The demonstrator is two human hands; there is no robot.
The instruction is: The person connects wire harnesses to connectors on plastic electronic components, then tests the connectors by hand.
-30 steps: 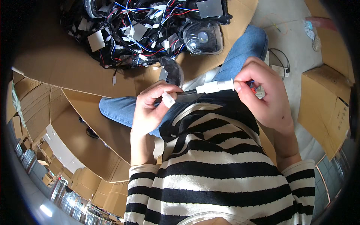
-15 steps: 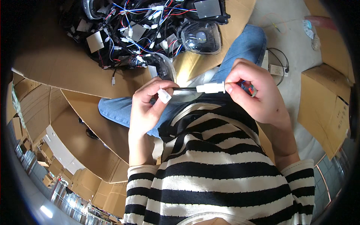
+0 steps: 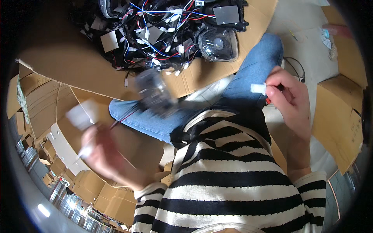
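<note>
- At far left, cardboard boxes (image 3: pixel 42 116) lie flattened and stacked on the floor, some with open flaps.
- Just right of them, the left hand (image 3: pixel 103 151) is badly blurred. It seems closed around thin red and dark wires (image 3: pixel 124 116), with a pale smear, perhaps a white tag (image 3: pixel 81 114), above it; whether the fingers truly clamp anything I cannot tell.
- Those wires run up to a blurred lamp (image 3: pixel 153 91), a clear-lensed unit hanging over the jeans (image 3: pixel 155 120), apart from the heap above.
- This lamp likely handles as light but awkward: a hard, smooth plastic shell that could scratch or crack, on limp leads that swing. Taking it by the housing looks safer than by the wires.
- Up top in the middle, on a cardboard sheet (image 3: pixel 58 66), sits a pile (image 3: pixel 163 31) of similar black lamps tangled in red, blue and white wires with white plugs; one clear lens (image 3: pixel 218 43) faces up.
- Below the centre, a striped black-and-white top (image 3: pixel 233 182) fills the lower frame, with both forearms coming out from it.
- On the right, the right hand (image 3: pixel 289 99) is raised beside the knee, wrist bent, thumb and forefinger pinched on a small white connector (image 3: pixel 258 88). It should be light and rigid, easy to hold by its flat sides.
- Both hands are well apart.
- At far right, another box (image 3: pixel 340 116) stands on the pale floor (image 3: pixel 307 23), near a thin black cable (image 3: pixel 293 68).
</note>
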